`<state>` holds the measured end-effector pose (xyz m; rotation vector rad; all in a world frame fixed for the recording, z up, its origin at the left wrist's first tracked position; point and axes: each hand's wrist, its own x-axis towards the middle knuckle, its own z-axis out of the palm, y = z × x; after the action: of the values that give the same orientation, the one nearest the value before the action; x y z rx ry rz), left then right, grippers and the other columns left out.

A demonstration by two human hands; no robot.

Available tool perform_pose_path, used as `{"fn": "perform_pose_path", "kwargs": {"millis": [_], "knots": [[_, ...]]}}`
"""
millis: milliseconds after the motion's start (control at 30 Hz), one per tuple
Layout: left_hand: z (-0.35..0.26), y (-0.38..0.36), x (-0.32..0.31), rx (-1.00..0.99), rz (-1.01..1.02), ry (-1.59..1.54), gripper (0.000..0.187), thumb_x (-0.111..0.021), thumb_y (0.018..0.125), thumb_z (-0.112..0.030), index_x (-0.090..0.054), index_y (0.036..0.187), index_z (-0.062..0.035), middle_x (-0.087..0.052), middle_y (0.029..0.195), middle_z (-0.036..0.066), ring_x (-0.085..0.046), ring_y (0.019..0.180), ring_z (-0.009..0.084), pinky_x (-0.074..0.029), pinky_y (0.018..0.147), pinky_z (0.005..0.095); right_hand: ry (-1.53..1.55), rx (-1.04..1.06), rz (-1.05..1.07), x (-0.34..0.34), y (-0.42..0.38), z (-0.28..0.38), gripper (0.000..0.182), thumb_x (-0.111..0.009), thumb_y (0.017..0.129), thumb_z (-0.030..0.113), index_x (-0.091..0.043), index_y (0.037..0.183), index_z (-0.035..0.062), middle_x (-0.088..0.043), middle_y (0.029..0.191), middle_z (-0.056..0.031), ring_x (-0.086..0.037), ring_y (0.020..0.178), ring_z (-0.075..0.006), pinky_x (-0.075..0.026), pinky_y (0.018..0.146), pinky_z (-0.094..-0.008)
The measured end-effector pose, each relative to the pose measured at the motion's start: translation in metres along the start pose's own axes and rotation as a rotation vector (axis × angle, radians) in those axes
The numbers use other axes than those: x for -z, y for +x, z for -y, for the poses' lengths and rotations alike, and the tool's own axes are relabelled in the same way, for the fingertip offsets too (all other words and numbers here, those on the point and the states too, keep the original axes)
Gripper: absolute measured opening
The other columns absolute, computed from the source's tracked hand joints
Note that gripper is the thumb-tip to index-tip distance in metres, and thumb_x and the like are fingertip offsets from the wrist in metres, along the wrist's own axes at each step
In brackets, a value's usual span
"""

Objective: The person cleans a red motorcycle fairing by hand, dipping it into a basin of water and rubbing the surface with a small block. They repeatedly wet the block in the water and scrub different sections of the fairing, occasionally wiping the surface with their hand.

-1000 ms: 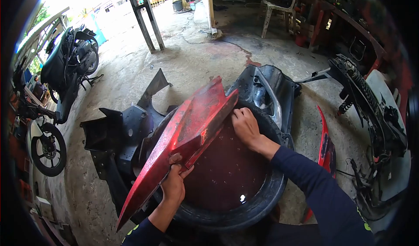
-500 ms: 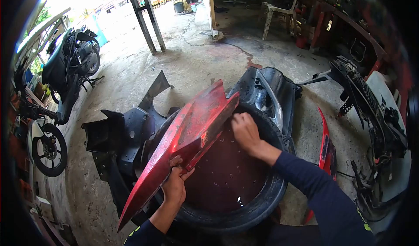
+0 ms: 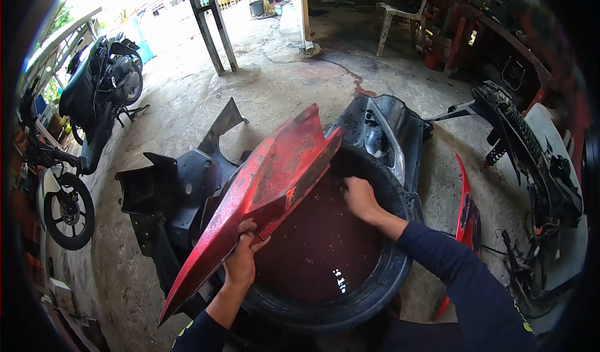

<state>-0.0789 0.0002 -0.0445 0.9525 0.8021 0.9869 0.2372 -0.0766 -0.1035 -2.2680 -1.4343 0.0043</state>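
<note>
A long red motorcycle fairing panel [image 3: 269,164], scuffed and wet-looking, lies slantwise over the left part of a round black tub [image 3: 394,264]. My left hand [image 3: 242,258] grips its lower edge, fingers wrapped around. Dark reddish-brown water [image 3: 312,252] with bits of foam fills the tub. Over the water, right of the panel and apart from it, is my right hand [image 3: 362,201]. Its fingers are curled closed; whatever they hold, if anything, is hidden.
Black plastic fairings [image 3: 181,186] lie left of the tub, and a dark one with a grey bar [image 3: 387,133] behind it. A narrow red panel [image 3: 464,217] and a motorcycle frame [image 3: 525,145] are at right. Motorcycles [image 3: 100,83] stand left; a plastic chair [image 3: 403,17] is behind.
My right hand has drawn back from the panel, slightly right and down. The panel has shifted a little left and tilted in my left hand.
</note>
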Motion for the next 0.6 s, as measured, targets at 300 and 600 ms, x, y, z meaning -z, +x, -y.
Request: {"fn": "perform_pose_path", "kwargs": {"millis": [300, 600], "knots": [[0.011, 0.013, 0.020, -0.021, 0.092, 0.091, 0.018, -0.050, 0.098, 0.000, -0.064, 0.107, -0.0063, -0.057, 0.125, 0.007, -0.063, 0.113, 0.0237, -0.062, 0.089, 0.0484, 1.334, -0.990, 0.404, -0.023, 0.013, -0.022, 0.020, -0.056, 0.098, 0.016, -0.067, 0.108, 0.0034, -0.068, 0.101, -0.0158, -0.070, 0.087, -0.0347, -0.062, 0.065, -0.0526], [0.002, 0.008, 0.011, 0.032, 0.060, 0.012, 0.025, -0.048, 0.095, 0.002, -0.062, 0.115, -0.0042, -0.056, 0.125, 0.009, -0.061, 0.114, 0.0229, -0.060, 0.092, 0.0498, 0.258, 0.026, -0.115, 0.039, 0.024, 0.023, 0.027, -0.057, 0.087, 0.006, -0.071, 0.110, 0.0018, -0.070, 0.103, -0.0143, -0.066, 0.091, -0.0380, -0.054, 0.089, -0.0433]]}}
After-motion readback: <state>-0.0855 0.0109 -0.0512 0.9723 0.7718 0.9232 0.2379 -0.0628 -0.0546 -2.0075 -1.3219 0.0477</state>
